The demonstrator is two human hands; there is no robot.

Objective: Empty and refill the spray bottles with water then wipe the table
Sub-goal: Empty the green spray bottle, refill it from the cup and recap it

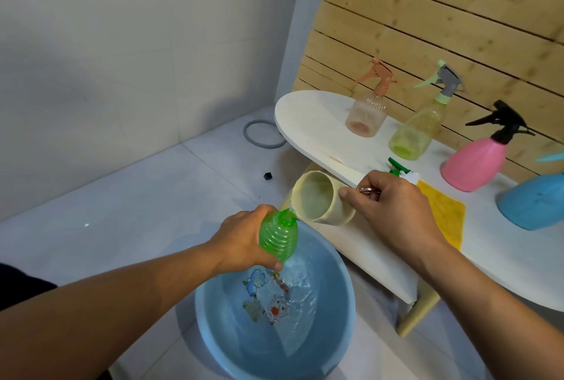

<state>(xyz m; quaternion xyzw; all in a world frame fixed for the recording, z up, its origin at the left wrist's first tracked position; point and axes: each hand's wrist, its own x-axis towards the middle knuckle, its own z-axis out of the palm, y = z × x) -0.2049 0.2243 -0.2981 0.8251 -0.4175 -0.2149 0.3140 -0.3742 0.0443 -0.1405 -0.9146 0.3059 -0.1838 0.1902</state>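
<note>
My left hand (241, 242) grips a green ribbed bottle (278, 237) with no spray head, held over the blue basin (213, 312). My right hand (393, 205) holds a cream cup (317, 199) by its handle, tipped on its side with its rim at the bottle's open neck. Water lies in the basin below. A green-and-white spray head (403, 172) lies on the white table (314, 123) just behind my right hand. A yellow cloth (444, 214) is spread beside it.
On the table stand a peach spray bottle (367, 114), a yellow-green one (418, 132), a pink one (476, 166) and a blue one (537, 202) at the right edge. A wooden slat wall backs the table. A grey ring (264, 133) and a small black piece (268, 176) lie on the floor.
</note>
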